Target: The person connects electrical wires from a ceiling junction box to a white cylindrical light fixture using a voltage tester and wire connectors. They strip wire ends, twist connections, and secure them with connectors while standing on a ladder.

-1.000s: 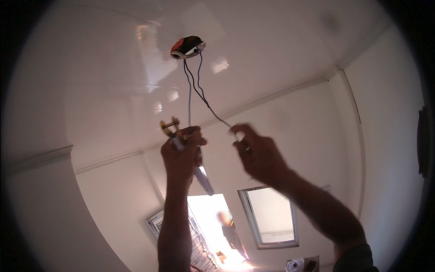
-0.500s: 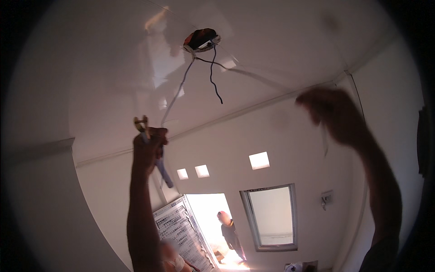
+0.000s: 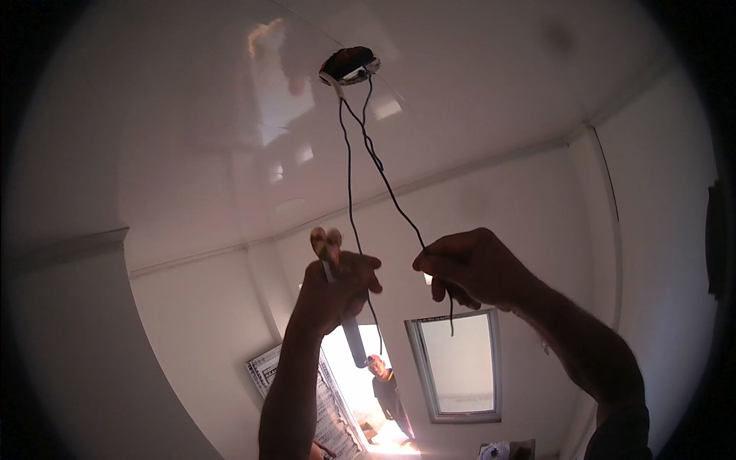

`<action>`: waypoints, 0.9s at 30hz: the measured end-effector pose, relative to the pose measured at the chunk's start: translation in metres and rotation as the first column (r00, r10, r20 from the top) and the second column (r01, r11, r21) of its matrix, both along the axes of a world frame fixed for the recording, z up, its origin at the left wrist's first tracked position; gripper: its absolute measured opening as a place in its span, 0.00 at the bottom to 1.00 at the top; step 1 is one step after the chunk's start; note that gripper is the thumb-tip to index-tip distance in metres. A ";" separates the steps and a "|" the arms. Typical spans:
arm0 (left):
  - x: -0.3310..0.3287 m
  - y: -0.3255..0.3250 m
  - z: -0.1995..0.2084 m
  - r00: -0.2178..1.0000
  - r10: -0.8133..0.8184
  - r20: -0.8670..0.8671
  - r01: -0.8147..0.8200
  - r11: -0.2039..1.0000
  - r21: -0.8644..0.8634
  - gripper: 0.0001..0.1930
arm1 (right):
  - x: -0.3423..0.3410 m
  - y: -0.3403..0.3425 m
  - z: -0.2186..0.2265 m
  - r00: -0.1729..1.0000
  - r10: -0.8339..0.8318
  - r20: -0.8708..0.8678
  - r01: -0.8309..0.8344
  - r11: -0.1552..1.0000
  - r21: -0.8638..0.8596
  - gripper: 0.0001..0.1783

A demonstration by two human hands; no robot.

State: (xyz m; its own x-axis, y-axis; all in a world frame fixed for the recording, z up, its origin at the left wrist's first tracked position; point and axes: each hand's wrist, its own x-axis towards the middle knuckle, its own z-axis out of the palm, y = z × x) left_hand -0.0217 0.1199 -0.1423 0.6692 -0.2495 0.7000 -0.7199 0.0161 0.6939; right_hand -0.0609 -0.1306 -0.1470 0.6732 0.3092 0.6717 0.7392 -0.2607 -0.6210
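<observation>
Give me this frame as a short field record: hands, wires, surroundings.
view: looking up at a glossy white ceiling
ceiling hole: round dark opening, two dark wires hang from it
left hand: raised, gripping a hand tool with yellowish tips above the fist and a grey handle below it
right hand: raised, pinching the longer wire, whose end dangles below the hand
second wire: hangs straight down by the left hand; contact cannot be told
below: bright doorway with a person standing, window beside it
</observation>
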 end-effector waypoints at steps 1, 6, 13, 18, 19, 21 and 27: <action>-0.001 -0.001 -0.010 0.999 0.032 0.041 -0.034 0.998 0.050 0.12 | 0.002 -0.004 0.001 1.000 -0.022 0.016 0.022 1.000 -0.009 0.12; -0.008 0.013 -0.040 0.996 0.083 0.020 -0.084 0.994 0.065 0.11 | 0.004 -0.017 -0.001 0.985 -0.170 0.038 0.169 0.985 0.028 0.13; -0.003 0.003 -0.056 0.589 0.294 0.753 -0.590 0.793 0.152 0.14 | 0.003 0.000 -0.014 0.988 0.151 -0.002 -0.151 0.987 -0.053 0.14; -0.021 -0.012 -0.051 0.820 0.336 0.463 -0.447 0.881 0.153 0.17 | 0.017 0.020 0.001 0.979 0.133 0.154 -0.141 0.989 0.043 0.18; -0.020 -0.013 -0.056 0.807 0.357 0.470 -0.466 0.874 0.135 0.18 | 0.016 0.025 0.009 0.985 0.135 0.112 -0.143 0.987 0.067 0.20; -0.016 -0.014 -0.063 0.781 0.390 0.487 -0.488 0.868 0.088 0.20 | 0.012 0.032 0.029 0.990 0.136 0.023 -0.138 0.984 0.111 0.25; 0.002 -0.007 -0.083 0.667 0.422 0.614 -0.544 0.839 0.014 0.28 | 0.019 0.046 0.042 0.934 0.353 -0.060 -0.347 0.934 0.090 0.17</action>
State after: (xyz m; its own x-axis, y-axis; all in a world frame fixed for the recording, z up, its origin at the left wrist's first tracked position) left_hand -0.0194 0.1130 -0.2256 0.2254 -0.1675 0.9598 -0.8421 -0.5289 0.1055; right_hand -0.0415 -0.0850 -0.1050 0.5806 0.4838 0.6548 0.7259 0.0567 -0.6855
